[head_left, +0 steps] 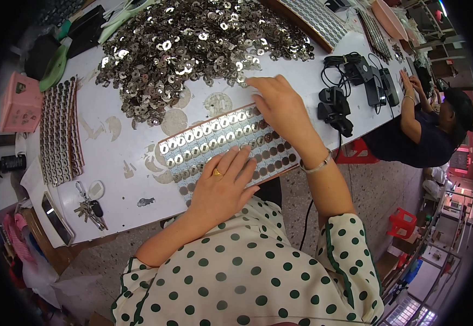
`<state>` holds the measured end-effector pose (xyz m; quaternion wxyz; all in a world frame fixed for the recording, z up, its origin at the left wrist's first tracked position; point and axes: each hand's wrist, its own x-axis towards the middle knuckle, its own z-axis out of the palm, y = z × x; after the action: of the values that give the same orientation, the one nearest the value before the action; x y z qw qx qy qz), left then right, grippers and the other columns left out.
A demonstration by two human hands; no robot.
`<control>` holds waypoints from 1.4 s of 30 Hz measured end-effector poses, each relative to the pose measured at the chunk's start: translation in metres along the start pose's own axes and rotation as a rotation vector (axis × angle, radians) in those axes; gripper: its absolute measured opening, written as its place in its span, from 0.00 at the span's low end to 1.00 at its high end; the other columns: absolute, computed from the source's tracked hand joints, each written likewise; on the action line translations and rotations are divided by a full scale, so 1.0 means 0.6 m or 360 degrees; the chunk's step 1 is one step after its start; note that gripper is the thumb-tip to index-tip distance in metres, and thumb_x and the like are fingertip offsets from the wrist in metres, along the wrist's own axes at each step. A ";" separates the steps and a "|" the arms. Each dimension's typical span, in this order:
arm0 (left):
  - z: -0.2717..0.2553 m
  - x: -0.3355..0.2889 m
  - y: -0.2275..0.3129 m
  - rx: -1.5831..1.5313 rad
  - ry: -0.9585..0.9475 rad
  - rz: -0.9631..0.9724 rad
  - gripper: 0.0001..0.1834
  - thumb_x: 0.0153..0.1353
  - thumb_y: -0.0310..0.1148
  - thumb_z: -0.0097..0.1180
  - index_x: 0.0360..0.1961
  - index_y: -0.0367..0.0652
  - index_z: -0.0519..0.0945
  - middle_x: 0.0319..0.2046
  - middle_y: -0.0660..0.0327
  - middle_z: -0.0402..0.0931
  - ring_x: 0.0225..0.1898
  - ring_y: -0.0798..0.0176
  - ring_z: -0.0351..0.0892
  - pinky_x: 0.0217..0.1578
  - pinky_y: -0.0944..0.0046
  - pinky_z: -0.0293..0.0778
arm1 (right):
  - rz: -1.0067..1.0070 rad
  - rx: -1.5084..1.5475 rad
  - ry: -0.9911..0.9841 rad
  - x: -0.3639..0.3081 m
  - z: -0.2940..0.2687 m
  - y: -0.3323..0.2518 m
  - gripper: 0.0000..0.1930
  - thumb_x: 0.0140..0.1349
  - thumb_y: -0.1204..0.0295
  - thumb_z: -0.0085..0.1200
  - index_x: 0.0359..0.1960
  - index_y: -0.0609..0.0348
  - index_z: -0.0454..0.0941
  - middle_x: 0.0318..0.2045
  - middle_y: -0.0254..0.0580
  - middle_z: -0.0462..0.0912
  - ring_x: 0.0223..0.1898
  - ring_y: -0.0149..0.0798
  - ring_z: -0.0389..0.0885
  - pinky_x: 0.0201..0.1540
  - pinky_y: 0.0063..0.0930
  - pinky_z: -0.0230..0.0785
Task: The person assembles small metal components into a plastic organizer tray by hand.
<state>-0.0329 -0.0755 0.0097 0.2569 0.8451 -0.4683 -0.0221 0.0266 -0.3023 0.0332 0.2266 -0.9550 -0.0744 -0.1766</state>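
Observation:
A rectangular tray (209, 138) with a reddish-brown edge lies slantwise on the white table in front of me. Shiny metal pieces with cut-out centres fill much of its upper rows; dark round spots show toward its right end and lower rows. My left hand (223, 179) rests flat across the tray's lower left part, fingers stretched, a gold ring on one, hiding some spots. Above the tray's upper right corner, my right hand (282, 106) reaches to the near edge of a big heap of loose metal washers (193, 49). Its index finger and thumb are apart, with a washer by the fingertip.
Several filled strips (58, 133) are stacked at left beside a pink box (20, 103). Keys (91, 211) and a phone (57, 218) lie near the front edge. Black adapters with cables (337, 103) sit at right. Another person (424, 130) works farther right.

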 end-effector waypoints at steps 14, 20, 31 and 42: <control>-0.002 -0.003 -0.003 -0.0037 0.0012 -0.0003 0.28 0.62 0.49 0.65 0.57 0.43 0.80 0.68 0.56 0.69 0.68 0.52 0.66 0.66 0.51 0.60 | 0.0239 0.0555 0.0078 -0.005 0.019 0.046 0.16 0.63 0.84 0.55 0.52 0.60 0.83 0.40 0.40 0.84 0.40 0.35 0.81 0.42 0.27 0.76; 0.002 -0.001 -0.003 -0.0026 0.0017 -0.0006 0.28 0.62 0.49 0.65 0.58 0.44 0.80 0.68 0.56 0.69 0.68 0.52 0.66 0.66 0.50 0.61 | -0.0243 -0.0195 -0.0182 0.019 0.027 0.018 0.18 0.54 0.82 0.60 0.48 0.58 0.82 0.37 0.44 0.84 0.43 0.46 0.81 0.42 0.38 0.78; 0.003 -0.002 0.002 -0.0033 0.0034 -0.0010 0.28 0.62 0.50 0.65 0.57 0.45 0.79 0.68 0.56 0.69 0.68 0.52 0.67 0.65 0.50 0.61 | 0.1053 0.1908 -0.0044 -0.016 0.005 0.035 0.10 0.68 0.79 0.57 0.49 0.69 0.83 0.40 0.46 0.86 0.38 0.37 0.88 0.43 0.25 0.83; 0.005 -0.004 -0.005 -0.0044 0.0024 -0.0040 0.28 0.61 0.49 0.66 0.57 0.44 0.80 0.68 0.55 0.69 0.69 0.52 0.66 0.66 0.50 0.60 | 0.0878 0.1343 -0.0299 -0.118 -0.048 0.009 0.06 0.64 0.80 0.62 0.40 0.61 0.78 0.33 0.36 0.81 0.26 0.27 0.78 0.26 0.22 0.70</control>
<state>-0.0328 -0.0738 0.0055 0.2717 0.8475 -0.4553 -0.0253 -0.0469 -0.3245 0.0289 0.6227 -0.7763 0.0954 0.0218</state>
